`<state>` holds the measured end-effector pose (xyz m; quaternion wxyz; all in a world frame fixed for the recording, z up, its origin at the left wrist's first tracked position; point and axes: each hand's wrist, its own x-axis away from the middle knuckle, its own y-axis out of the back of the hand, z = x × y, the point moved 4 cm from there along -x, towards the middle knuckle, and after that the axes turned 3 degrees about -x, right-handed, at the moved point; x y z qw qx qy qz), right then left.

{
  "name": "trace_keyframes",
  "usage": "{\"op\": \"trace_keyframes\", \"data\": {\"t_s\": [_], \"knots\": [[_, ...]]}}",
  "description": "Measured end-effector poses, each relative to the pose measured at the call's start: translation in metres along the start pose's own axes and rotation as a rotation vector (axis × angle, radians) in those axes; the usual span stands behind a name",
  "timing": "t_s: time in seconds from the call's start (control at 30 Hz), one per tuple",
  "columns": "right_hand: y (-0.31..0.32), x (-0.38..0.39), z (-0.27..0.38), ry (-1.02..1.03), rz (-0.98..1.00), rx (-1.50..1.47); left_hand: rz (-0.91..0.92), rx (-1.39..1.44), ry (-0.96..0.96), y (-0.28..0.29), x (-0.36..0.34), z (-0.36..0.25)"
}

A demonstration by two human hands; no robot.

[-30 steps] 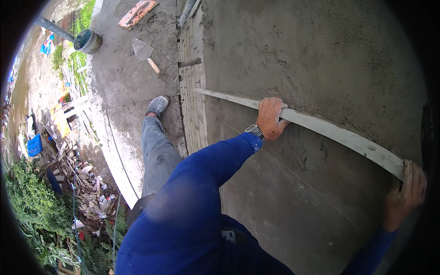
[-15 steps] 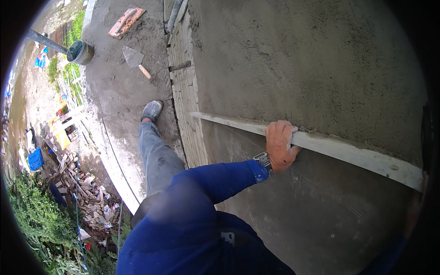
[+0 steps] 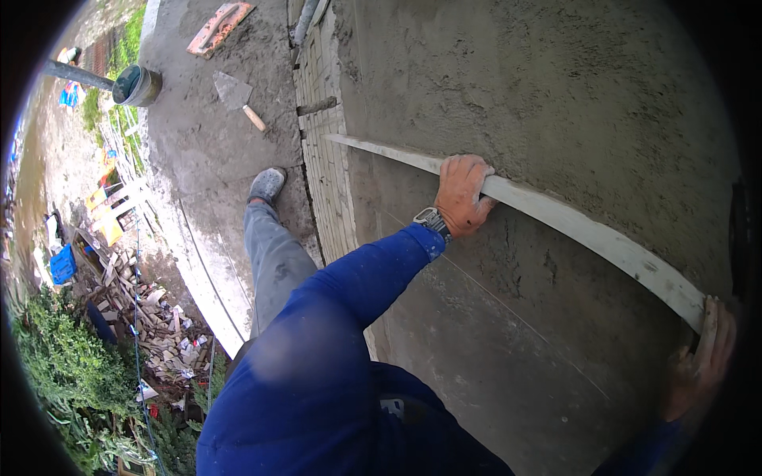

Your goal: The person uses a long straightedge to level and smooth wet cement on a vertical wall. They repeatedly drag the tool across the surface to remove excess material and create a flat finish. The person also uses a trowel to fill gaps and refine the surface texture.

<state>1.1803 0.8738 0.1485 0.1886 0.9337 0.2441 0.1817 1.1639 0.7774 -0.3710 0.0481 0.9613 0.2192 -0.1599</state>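
Note:
A long pale straightedge (image 3: 587, 232) lies against the grey mortar wall (image 3: 508, 87), slanting down to the right, with wet mortar along its upper edge. My left hand (image 3: 462, 194), a watch on its wrist, is wrapped around the straightedge left of its middle. Near the right rim of the picture, my right hand (image 3: 702, 361) is closed on the straightedge's right end; this hand is dim and partly blurred. Above the straightedge the mortar is rough and pitted. Below it the surface looks smoother, with a thin string (image 3: 516, 313) across it.
On the concrete ledge (image 3: 214, 151) to my left lie a pointed trowel (image 3: 232, 92) and an orange-stained float (image 3: 219, 30). A bucket (image 3: 141, 86) stands at the ledge's outer edge beside a metal pole (image 3: 79, 74). Beyond the edge, rubble (image 3: 163, 333) and bushes (image 3: 71, 357) lie lower down.
The straightedge has moved up the wall, its left part most clearly, with my left hand moving up and slightly left on it. My right hand has come into clearer view at the right end.

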Motion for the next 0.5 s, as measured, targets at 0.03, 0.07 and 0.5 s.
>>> {"op": "trace_keyframes", "data": {"t_s": [0.03,0.07,0.5], "knots": [[0.004,-0.015,0.034,0.034,-0.02,0.043,-0.012,-0.038,-0.029,0.0,0.004,0.019],[-0.015,-0.021,0.061,0.001,-0.099,0.036,-0.008,-0.054,-0.026,0.003,0.007,0.035],[-0.003,0.039,0.052,0.13,-0.06,0.025,0.023,-0.015,0.166,-0.031,0.129,-0.027]]}}
